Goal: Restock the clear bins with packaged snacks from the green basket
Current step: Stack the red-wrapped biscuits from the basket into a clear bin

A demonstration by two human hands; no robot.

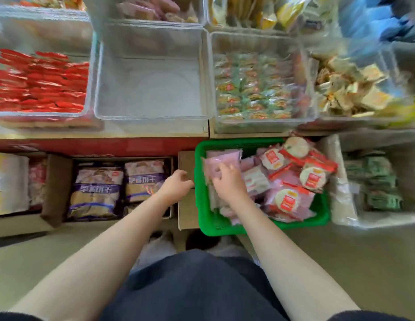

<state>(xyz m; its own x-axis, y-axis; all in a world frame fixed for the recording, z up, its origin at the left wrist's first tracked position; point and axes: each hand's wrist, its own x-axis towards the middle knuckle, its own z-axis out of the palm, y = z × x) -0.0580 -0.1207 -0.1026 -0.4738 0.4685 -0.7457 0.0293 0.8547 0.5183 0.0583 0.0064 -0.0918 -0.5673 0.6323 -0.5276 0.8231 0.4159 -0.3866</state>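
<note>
Snacks in the green basket (pixel 199 181), lower centre-right of frame — right hand (pixel 228 183) is down among them, fingers curled onto a pink packet (pixel 221 162) at the basket's upper-left corner. Looks like a pinch on its edge; can't tell whether the packet is lifted yet or just being gathered.

Left hand (pixel 177 185) sits just left of the basket rim, over a cardboard box flap (pixel 186 162), fingers loosely curled, holding nothing I can see.

Outward: basket is heaped — pink packets on its left side, red-and-white round snack packs (pixel 314 176) piled on the right, spilling up toward the rim.

Target looks like the clear bin (pixel 150 89) at upper centre, which shows only its bare bottom. Neighbours are stocked: red wrappers (pixel 39 82) in the bin at upper left, green-and-orange packets (pixel 252 89) in the bin at upper right, more blurred ones beyond.

Judgement: early in the job — centre bin has nothing in it, basket near full. Left to do: lift handfuls, carry up frame to the centre bin, repeat until the basket is cleared or the bin is full.
</note>
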